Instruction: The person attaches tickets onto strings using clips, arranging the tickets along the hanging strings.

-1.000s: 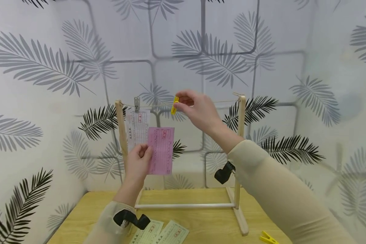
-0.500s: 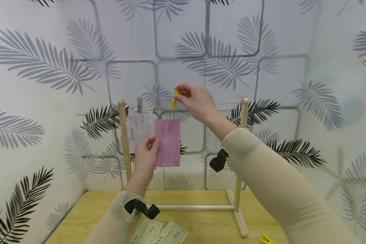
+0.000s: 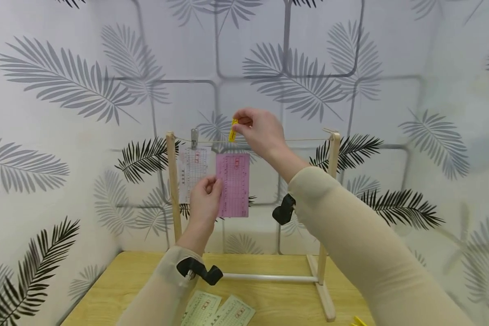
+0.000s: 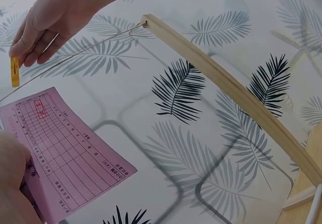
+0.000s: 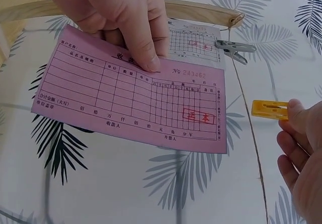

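A pink receipt slip (image 3: 235, 185) hangs from my left hand (image 3: 205, 199), which pinches its left edge between thumb and fingers. The slip's top edge sits a little below the string (image 3: 293, 139). My right hand (image 3: 262, 131) pinches a yellow clothespin (image 3: 233, 130) at the string's height; in the right wrist view the clothespin (image 5: 270, 109) stands just beside the string (image 5: 251, 128), apart from the slip (image 5: 136, 90). A white receipt slip (image 3: 195, 170) hangs on the string to the left, under a grey metal clip (image 3: 194, 138).
The string runs between two wooden posts (image 3: 334, 154) of a rack with a white crossbar (image 3: 273, 277). Two pale green slips (image 3: 233, 312) lie on the wooden table (image 3: 281, 303). Another yellow clothespin (image 3: 358, 321) shows at the lower right edge. A leaf-patterned wall stands behind.
My left hand has raised the pink slip up and rightward, nearer the string. The right hand still pinches the yellow clothespin and has risen slightly. The head view has shifted a little.
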Tool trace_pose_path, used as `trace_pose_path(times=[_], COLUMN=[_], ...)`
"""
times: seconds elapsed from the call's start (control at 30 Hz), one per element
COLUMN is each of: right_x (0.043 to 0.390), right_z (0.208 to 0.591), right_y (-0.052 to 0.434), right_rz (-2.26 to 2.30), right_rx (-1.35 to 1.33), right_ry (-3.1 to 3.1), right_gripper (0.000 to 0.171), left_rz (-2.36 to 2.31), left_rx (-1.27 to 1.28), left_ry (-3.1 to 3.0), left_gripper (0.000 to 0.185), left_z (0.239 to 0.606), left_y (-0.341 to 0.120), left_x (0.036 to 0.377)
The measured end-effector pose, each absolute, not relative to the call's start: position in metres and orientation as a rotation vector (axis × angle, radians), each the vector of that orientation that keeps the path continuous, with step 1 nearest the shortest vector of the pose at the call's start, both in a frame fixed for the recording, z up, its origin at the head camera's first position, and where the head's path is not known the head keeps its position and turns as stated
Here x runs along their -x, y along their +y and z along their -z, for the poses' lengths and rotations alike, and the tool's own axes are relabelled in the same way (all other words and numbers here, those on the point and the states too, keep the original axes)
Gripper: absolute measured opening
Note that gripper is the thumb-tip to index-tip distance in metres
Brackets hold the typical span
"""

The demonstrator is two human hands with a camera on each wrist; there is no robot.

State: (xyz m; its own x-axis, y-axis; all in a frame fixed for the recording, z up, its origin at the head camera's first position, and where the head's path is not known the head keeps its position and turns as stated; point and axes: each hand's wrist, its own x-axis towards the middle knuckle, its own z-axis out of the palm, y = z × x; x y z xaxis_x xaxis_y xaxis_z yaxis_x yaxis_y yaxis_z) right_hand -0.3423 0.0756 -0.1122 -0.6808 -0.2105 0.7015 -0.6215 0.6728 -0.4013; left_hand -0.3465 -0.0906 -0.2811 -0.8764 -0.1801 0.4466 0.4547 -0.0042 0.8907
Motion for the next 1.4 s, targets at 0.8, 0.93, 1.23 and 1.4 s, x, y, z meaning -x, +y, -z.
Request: trace_pose_path(times=[0.8, 0.93, 1.23, 1.4], right_x=[0.350, 0.350, 0.350, 0.351], right_z=[0.122, 0.123, 0.124, 0.125], right_y=[0.067, 0.067, 0.067, 0.067], right_rz=[-0.776, -0.789, -0.761, -0.757], right_rx=[-0.596, -0.609, -0.640, -0.650], right_ry=[-2.350, -2.377, -2.422, -2.451], right_gripper=[0.031, 0.031, 0.034, 0.036], left_rz=[1.952, 1.942, 1.957, 1.970], left_rx=[0.275, 0.275, 0.279, 0.279], left_ry=[-1.844, -1.839, -1.841, -1.836], left_gripper=[0.021, 0.021, 0.023, 0.023], left_z=[0.280, 0.278, 0.275, 0.274], left_y=[-0.093, -0.093, -0.094, -0.094], left_x=[0.351, 0.351, 0.348, 0.347])
